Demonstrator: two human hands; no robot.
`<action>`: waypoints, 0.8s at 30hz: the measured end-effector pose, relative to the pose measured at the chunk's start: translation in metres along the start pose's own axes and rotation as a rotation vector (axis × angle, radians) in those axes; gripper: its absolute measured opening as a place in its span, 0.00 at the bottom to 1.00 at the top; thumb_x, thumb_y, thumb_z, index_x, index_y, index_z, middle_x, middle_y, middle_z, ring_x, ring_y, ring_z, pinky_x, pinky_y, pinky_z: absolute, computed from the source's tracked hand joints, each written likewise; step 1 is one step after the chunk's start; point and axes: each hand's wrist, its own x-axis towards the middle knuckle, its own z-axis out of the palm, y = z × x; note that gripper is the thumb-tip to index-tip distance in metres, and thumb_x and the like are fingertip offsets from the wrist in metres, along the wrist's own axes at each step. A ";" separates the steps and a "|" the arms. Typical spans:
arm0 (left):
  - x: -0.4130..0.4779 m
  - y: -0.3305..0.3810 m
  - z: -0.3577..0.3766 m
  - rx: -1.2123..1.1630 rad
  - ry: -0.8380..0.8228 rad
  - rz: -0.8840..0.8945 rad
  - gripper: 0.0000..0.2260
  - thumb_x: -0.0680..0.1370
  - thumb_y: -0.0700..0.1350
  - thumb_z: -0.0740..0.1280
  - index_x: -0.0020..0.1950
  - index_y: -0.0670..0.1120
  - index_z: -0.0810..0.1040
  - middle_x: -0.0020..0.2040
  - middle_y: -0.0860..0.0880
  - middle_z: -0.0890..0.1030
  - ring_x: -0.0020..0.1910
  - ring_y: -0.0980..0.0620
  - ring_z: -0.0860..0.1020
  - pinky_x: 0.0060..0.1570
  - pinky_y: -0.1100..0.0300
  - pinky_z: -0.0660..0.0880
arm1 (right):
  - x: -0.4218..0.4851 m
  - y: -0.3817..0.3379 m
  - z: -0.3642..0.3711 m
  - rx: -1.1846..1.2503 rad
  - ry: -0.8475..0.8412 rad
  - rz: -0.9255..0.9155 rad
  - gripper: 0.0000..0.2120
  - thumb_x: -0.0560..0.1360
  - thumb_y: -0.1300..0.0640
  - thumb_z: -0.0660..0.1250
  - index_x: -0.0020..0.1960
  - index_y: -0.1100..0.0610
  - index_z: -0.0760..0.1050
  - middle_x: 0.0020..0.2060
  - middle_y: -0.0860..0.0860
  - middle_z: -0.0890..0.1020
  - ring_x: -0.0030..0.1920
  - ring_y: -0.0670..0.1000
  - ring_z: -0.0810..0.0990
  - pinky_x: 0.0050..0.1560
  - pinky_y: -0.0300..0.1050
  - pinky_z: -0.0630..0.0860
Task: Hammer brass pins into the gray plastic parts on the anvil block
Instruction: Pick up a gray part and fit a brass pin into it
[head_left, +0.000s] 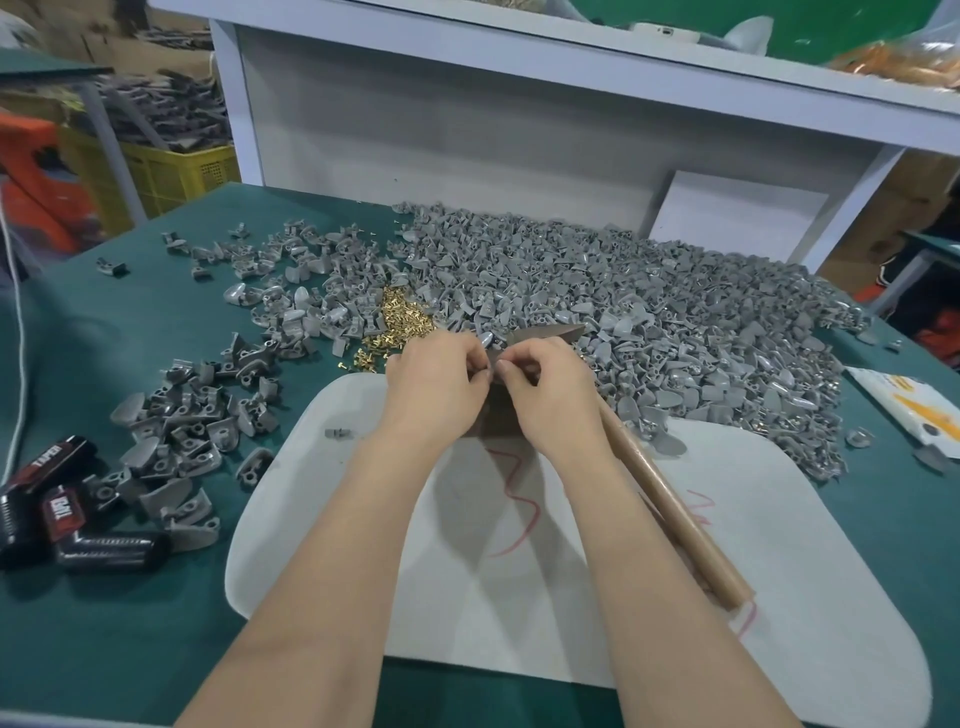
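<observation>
My left hand (436, 384) and my right hand (545, 395) meet fingertip to fingertip above the brown anvil block (493, 421), which they mostly hide. The left pinches a gray plastic part (486, 340). The right thumb and forefinger pinch something small against it, apparently a brass pin, hidden by the fingertips. The hammer lies under my right forearm: its head (550, 332) pokes out behind the hands and its wooden handle (675, 514) runs toward me. Loose brass pins (395, 322) lie just left of the hands.
A big heap of gray parts (623, 312) fills the back and right of the green table (130, 649). Smaller piles (182, 441) lie left. A white mat (779, 597) sits under my arms. Black tape rolls (57, 514) are at far left, and a white packet (914, 410) at right.
</observation>
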 end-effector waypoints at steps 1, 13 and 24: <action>0.000 0.000 0.001 0.019 0.004 0.003 0.03 0.77 0.47 0.66 0.47 0.52 0.80 0.48 0.51 0.81 0.54 0.46 0.76 0.57 0.49 0.72 | 0.000 0.000 0.000 0.002 0.004 -0.001 0.03 0.75 0.61 0.67 0.45 0.58 0.80 0.41 0.46 0.73 0.50 0.54 0.76 0.55 0.48 0.71; 0.001 0.000 0.003 0.033 0.017 0.017 0.04 0.77 0.49 0.66 0.47 0.50 0.79 0.50 0.49 0.80 0.54 0.45 0.75 0.56 0.48 0.72 | -0.001 0.000 -0.001 0.021 0.035 0.033 0.03 0.74 0.61 0.67 0.44 0.58 0.79 0.38 0.44 0.72 0.49 0.52 0.75 0.54 0.45 0.70; 0.000 0.001 0.004 0.021 0.032 0.053 0.03 0.77 0.44 0.66 0.47 0.46 0.78 0.50 0.46 0.78 0.53 0.43 0.75 0.55 0.49 0.72 | 0.002 -0.005 0.000 -0.056 0.008 0.075 0.05 0.74 0.62 0.65 0.45 0.60 0.79 0.48 0.52 0.76 0.54 0.54 0.75 0.55 0.45 0.68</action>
